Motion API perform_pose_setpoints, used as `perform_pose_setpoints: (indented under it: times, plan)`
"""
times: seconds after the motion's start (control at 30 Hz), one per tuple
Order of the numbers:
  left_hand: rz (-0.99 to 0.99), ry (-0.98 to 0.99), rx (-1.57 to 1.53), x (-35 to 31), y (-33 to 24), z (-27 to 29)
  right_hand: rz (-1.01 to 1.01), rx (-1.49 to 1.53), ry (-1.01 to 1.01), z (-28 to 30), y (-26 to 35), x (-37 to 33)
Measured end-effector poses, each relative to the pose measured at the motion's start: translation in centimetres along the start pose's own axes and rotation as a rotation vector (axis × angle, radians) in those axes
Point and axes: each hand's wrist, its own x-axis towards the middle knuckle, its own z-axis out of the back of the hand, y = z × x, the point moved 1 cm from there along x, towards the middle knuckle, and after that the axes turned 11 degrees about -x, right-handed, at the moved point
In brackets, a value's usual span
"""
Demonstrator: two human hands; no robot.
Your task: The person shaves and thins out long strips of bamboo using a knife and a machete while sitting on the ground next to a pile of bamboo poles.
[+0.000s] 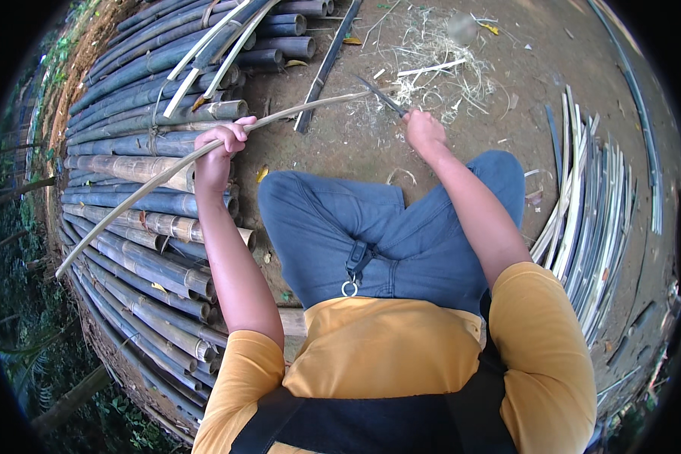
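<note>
Seated person, blue trousers. Left hand (218,155), ten o'clock, fist closed around a long pale bamboo strip (204,151). Right hand (424,130), one o'clock, clenched on a knife (382,96) meeting the strip's far end. Bare dirt ground (356,144); bamboo poles (140,189) stacked at nine, split slats (590,219) at three, shavings (439,60) at twelve.

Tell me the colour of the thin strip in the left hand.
Pale tan strip, gripped by the left hand; the head view shows it.
</note>
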Motion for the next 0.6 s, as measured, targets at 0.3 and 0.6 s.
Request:
perform_pose_setpoints:
  times: [0.3,0.6]
  plan:
    - [-0.006,0.03,0.036,0.5,0.0,0.1,-0.14,0.286,0.02,-1.7,-1.1,2.4]
    - [0.015,0.003,0.03,0.8,0.0,1.2,0.033,0.165,0.047,0.2,1.3,-2.3]
